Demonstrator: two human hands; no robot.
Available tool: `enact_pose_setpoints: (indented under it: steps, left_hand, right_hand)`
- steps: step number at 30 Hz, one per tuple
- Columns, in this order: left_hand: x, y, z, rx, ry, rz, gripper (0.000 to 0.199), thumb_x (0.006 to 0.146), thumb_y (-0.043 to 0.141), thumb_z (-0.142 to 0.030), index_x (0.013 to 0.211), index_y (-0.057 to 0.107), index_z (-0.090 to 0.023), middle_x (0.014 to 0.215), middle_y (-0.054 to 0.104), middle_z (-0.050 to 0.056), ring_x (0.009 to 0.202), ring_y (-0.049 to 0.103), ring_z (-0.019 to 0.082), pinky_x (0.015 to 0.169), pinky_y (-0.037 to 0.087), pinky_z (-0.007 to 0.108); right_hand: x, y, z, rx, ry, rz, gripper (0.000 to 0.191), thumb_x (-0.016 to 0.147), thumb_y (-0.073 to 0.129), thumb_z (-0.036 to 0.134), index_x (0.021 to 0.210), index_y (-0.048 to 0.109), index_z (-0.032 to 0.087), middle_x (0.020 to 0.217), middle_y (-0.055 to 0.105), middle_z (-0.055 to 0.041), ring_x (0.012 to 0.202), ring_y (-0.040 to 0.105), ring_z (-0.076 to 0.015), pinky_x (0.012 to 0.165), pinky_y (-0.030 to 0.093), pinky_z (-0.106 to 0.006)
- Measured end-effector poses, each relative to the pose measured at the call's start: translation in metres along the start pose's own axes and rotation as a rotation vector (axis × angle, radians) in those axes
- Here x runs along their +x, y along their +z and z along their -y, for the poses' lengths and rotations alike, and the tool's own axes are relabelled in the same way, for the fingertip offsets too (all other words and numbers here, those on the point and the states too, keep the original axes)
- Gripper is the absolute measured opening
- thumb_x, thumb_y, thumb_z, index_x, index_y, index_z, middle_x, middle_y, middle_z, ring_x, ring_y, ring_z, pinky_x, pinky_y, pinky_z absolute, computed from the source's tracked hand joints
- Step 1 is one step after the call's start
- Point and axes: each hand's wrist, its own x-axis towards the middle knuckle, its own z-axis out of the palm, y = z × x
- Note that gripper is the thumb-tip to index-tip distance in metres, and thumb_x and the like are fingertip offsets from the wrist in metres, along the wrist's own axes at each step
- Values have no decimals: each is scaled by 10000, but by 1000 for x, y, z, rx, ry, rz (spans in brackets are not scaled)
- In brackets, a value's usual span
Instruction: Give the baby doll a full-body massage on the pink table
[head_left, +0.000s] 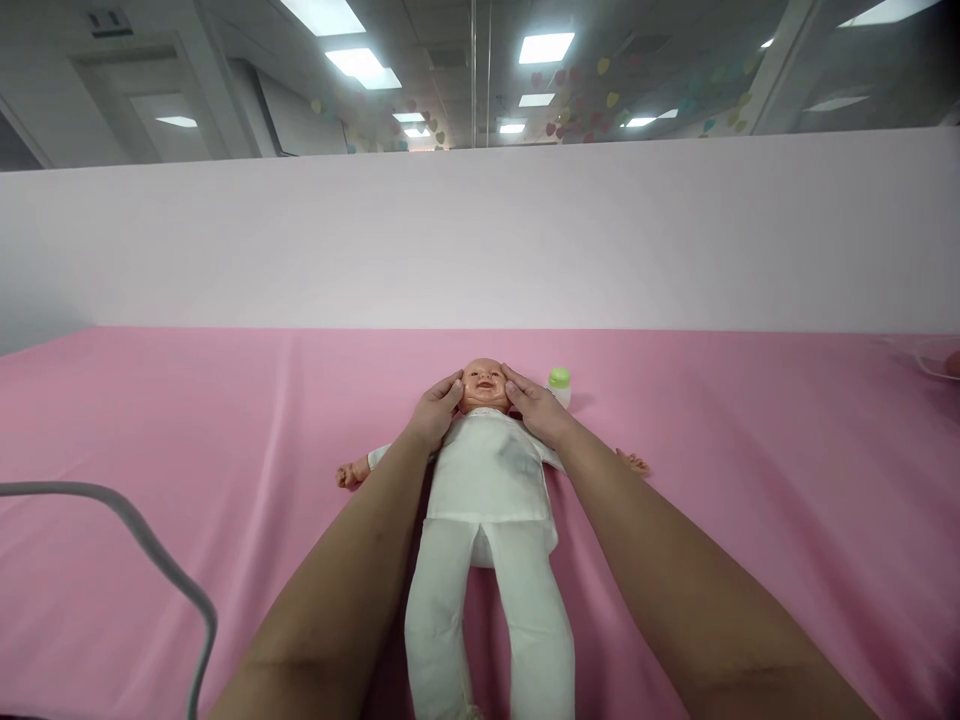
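Observation:
A baby doll (491,470) in a white top and white trousers lies on its back on a pink sheet (225,420), its head toward the far wall and its arms spread sideways. My left hand (440,405) rests against the left side of the doll's head. On the other side of the head, my right hand (534,405) touches the cheek with its fingers pointing up. Both hands cup the head between them. Just behind my right hand stands a small bottle (559,386) with a green cap, partly hidden by that hand.
A white wall panel (480,240) borders the far edge of the sheet, with glass above it. At the lower left a grey cable (161,555) curves across the view. A clear item (934,360) lies at the far right edge.

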Motion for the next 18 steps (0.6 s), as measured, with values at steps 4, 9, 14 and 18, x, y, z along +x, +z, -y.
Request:
enact_pose_setpoints:
  steps: [4,9,14,18]
  left_hand:
    - [0,-3,2,155,73,38,801,791,880,-502,1483,595,-217,1528,607,151,1408,571,339,1188,448,498]
    - [1,-4,3,317,121,17,942,686,952,-445,1509,556,-215,1516,606,164,1397,566,365,1177,441,514]
    - [0,-1,1,379,121,15,971,667,960,-433,1517,539,-225,1516,599,163,1378,574,363,1154,458,514]
    - [1,-3,3,369,127,16,967,682,942,-437,1527,531,-208,1520,595,171,1390,563,371,1162,447,523]
  right_hand:
    - [-5,1,11,-57,17,3,858,839,777,649,1587,465,368,1592,546,-22,1459,524,-300,1242,389,-505]
    - [-7,9,15,-30,33,-47,975,707,912,538,1567,490,358,1542,588,-44,1378,594,-323,1176,480,-506]
    - [-5,15,14,-58,48,-108,986,662,934,529,1535,515,339,1457,643,-73,1268,660,-313,1104,540,-491]
    - [-4,15,12,-57,43,-102,970,668,928,522,1531,518,351,1438,655,-65,1262,659,-305,1094,541,-497]
